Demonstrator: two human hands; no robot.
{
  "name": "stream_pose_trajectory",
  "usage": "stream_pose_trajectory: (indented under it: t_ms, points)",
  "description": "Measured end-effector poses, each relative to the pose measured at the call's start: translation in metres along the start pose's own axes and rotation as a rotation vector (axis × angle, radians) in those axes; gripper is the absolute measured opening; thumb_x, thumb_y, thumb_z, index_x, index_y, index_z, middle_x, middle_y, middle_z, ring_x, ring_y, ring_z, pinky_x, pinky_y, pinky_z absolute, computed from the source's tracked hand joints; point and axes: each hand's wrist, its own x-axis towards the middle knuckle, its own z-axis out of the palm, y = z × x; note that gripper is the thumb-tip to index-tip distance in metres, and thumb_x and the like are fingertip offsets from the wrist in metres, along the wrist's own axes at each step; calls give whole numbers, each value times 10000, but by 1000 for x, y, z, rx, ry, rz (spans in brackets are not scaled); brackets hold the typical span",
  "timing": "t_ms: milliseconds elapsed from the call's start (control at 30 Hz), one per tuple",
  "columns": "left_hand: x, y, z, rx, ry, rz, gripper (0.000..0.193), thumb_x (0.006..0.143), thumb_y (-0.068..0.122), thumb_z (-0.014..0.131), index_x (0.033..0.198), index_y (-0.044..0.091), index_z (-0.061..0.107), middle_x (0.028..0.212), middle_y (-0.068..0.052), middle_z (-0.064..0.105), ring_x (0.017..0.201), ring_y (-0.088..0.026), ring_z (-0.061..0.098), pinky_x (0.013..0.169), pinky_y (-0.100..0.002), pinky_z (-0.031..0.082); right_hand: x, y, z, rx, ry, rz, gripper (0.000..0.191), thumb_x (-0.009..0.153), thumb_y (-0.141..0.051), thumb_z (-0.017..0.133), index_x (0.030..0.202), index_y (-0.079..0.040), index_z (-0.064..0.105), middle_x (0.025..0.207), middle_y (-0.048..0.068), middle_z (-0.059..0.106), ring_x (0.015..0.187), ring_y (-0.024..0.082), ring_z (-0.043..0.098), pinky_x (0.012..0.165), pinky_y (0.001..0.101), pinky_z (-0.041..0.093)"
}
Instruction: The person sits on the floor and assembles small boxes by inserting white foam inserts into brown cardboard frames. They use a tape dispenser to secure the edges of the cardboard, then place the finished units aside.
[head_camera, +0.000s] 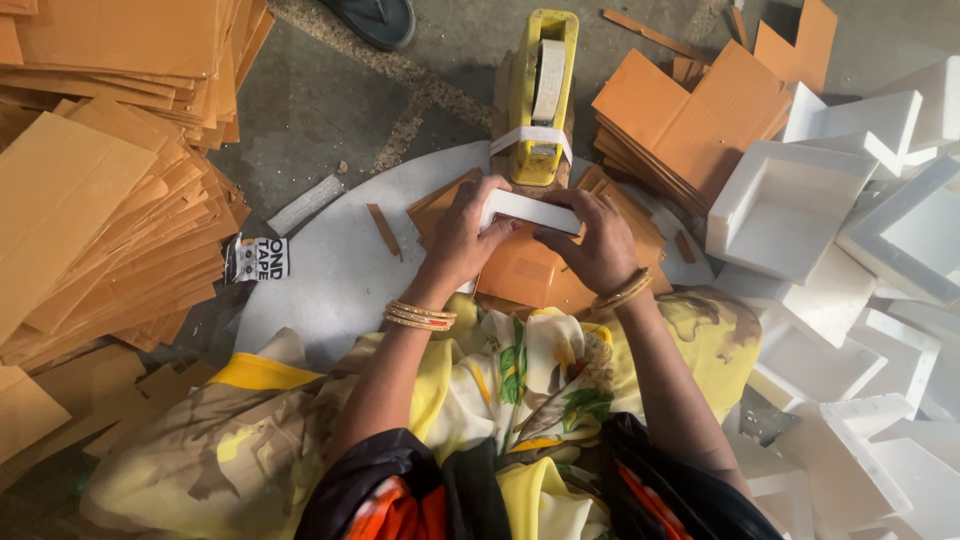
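My left hand and my right hand both grip a white foam piece, held level between them over an orange cardboard sheet. The sheet lies on a round white board in front of my lap. Just beyond the foam piece stands a yellow tape dispenser with a roll of pale tape. Gold bangles sit on both wrists.
Tall stacks of flat brown cardboard fill the left side. Orange cardboard pieces are stacked at the upper right. White foam trays are heaped at the right. A dark sandal rests on the concrete floor at the top.
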Motion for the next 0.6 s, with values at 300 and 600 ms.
stream_pose_trajectory:
  t_ms: [300,600]
  points:
    - [0,-1,-2,-20,59,174,533,866,217,808,1317,142,535,1229,-141,594,1144,-339,627,911,-436,535,-9,23,17,350,15,115,545,916,-175,772,1405,-10,599,1238,103,747,1169,205,682,1021,360,512]
    - [-6,0,2,14,59,2,448,889,246,796,1271,162,576,1167,-111,604,1062,-295,663,862,-404,549,51,86,10,754,34,307,392,1032,-297,639,1304,-15,652,1045,44,734,865,100,648,766,254,518]
